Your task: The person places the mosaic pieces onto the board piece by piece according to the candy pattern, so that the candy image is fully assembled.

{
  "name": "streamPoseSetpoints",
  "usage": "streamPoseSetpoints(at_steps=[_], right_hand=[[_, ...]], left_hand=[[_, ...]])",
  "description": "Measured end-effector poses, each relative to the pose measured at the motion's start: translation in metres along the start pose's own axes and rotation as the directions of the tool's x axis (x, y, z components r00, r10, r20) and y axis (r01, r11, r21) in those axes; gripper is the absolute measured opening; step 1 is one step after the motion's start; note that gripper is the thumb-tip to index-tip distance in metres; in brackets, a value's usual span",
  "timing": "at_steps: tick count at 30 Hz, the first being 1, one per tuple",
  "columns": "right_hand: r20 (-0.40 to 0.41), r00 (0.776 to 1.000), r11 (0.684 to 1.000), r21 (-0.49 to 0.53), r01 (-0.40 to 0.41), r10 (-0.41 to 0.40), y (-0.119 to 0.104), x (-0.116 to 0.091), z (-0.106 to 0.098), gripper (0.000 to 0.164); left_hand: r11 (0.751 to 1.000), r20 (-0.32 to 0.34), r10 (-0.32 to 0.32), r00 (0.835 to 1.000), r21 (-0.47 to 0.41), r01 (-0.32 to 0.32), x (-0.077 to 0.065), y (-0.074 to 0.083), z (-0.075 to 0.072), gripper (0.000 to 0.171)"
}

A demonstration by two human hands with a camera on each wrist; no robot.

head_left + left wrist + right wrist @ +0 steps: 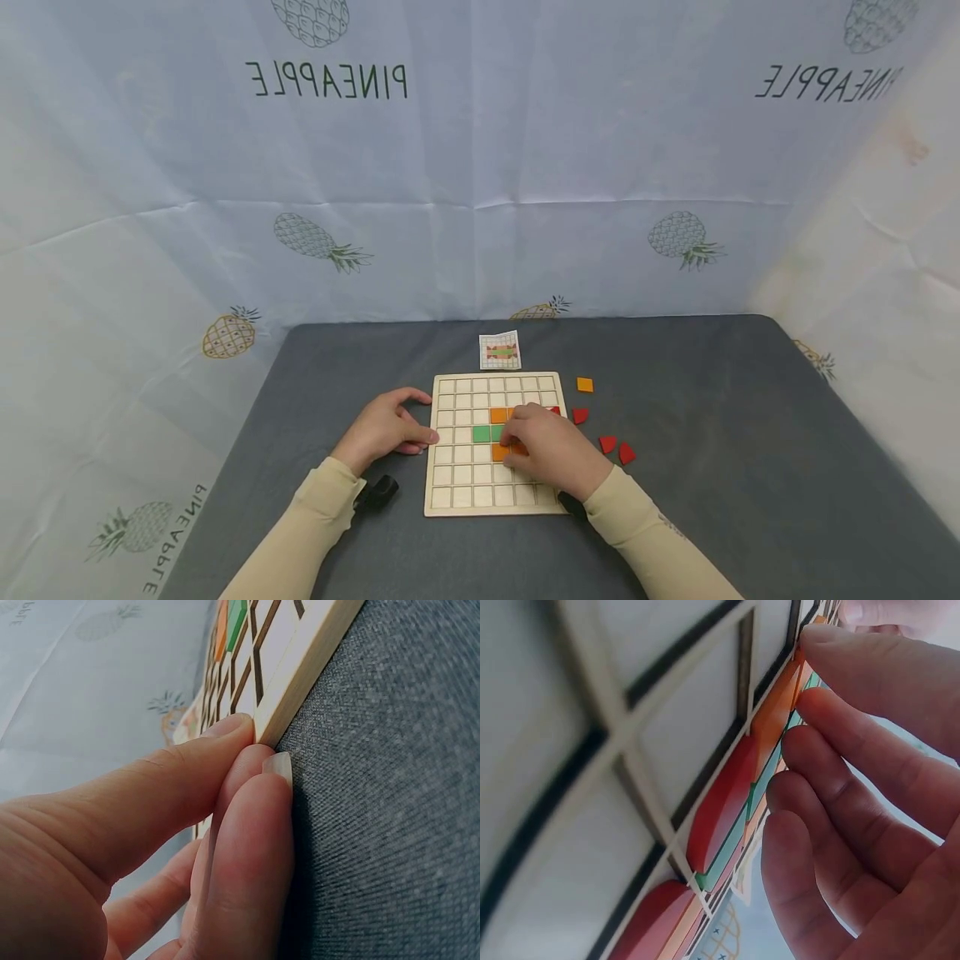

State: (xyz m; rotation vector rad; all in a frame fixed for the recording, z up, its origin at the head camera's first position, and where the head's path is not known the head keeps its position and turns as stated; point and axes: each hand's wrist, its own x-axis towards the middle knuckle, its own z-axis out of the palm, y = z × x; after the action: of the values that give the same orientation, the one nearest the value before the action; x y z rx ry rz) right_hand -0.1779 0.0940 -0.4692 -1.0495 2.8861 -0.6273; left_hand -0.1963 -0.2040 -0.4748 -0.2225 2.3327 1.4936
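Observation:
A light wooden grid board point(462, 497) lies on the table. My left hand point(382, 429) holds its left edge, thumb on the rim and fingers against the side in the left wrist view. Over the board's right half, my right hand point(555, 446) pinches an orange tile point(498, 452) between thumb and index finger, low at the grid. Beside the fingers, green tiles point(482, 434) form a row below an orange row point(498, 415). Red tiles point(724, 806) sit in nearby cells in the right wrist view. The right hand hides part of the pattern in the head view.
A small card point(499, 350) printed with a coloured grid pattern lies behind the board. To the right of the board are a loose orange square point(585, 384) and several red pieces point(607, 443). A pineapple-print cloth point(465, 250) hangs behind the grey table point(712, 467).

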Motion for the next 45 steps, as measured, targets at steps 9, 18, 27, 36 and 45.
streamPoseSetpoints(at_steps=[9,18,27,36,45], right_hand=[[0.007,1.000,1.000,-0.016,-0.005,0.005,-0.002,0.003,-0.001,0.013],[0.007,1.000,1.000,-0.020,0.014,-0.014,-0.003,0.005,-0.001,0.013],[0.020,1.000,1.000,-0.022,-0.004,0.004,-0.002,0.006,-0.003,0.014],[-0.031,0.999,0.999,0.022,-0.036,0.037,0.006,0.000,-0.024,0.011],[-0.036,0.982,0.983,0.031,-0.184,0.185,0.038,-0.027,-0.047,0.012]], left_hand=[[1.000,-0.006,-0.002,1.000,0.005,0.002,-0.001,0.002,-0.002,0.067],[1.000,-0.009,-0.012,1.000,0.010,0.012,0.000,0.002,-0.003,0.067],[1.000,-0.006,-0.010,1.000,0.005,0.010,0.000,0.002,-0.004,0.067],[1.000,-0.001,-0.007,1.000,0.004,0.007,0.001,0.004,-0.004,0.067],[1.000,0.002,-0.006,1.000,0.003,0.006,0.001,0.001,-0.001,0.068]])
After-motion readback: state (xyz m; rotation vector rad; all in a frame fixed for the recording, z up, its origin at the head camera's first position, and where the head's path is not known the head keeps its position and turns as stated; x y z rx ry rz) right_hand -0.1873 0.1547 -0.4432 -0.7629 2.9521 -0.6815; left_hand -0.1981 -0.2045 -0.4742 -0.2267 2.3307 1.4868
